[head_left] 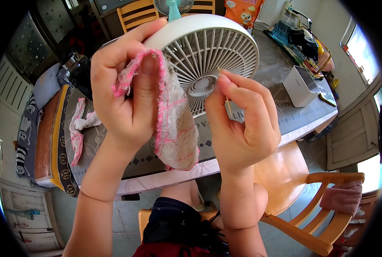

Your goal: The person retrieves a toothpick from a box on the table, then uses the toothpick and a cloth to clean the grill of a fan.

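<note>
grey, the table (276, 118) extends behind a white fan (203, 85), at whose rim the left grip (124, 88) clasps a pink-edged cloth (180, 132), while the right grip (247, 118) pinches a thin stick (229, 107) before the grille.

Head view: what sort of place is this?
Likely a home's living or dining room: a pillow on a couch or bed, a wooden chair and a covered table.

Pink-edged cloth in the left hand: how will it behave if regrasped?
Likely floppy: the cloth folds over the thumb of the left hand. Probably light, since it looks thin. Its frayed threads may snag on the fan's ribbed grille.
</note>
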A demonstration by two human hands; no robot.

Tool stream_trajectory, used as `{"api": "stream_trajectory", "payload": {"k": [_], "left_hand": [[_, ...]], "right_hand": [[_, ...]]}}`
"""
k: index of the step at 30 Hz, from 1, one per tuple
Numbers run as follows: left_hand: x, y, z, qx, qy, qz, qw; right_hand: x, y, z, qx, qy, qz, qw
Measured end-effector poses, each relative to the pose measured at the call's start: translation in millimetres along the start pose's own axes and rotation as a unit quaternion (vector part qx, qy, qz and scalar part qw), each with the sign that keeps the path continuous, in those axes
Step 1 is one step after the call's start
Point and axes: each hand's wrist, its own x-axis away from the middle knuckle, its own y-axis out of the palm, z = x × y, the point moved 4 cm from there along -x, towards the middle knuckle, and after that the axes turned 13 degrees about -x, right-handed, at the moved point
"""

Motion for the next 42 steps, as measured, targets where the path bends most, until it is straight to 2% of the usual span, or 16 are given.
{"api": "stream_trajectory", "payload": {"k": [12,15,23,35,42], "left_hand": [[0,0,0,0.014,-0.006,-0.002,1.000],[0,1,-2,0.016,-0.006,0.001,1.000],[0,1,-2,0.026,-0.018,-0.005,0.999],[-1,2,0,0.012,-0.008,0.003,1.000],[-1,2,-9,0.031,-0.040,0.005,0.999]], "right_hand": [[-1,1,-3,0.016,-0.025,0.010,1.000],[2,2,-4,0.002,0.018,-0.001,1.000],[-6,1,0,0.028,-0.038,0.023,0.999],[-9,0,3,0.006,-0.061,0.032,0.998],[-2,0,-6,-0.009,-0.066,0.021,0.998]]}}
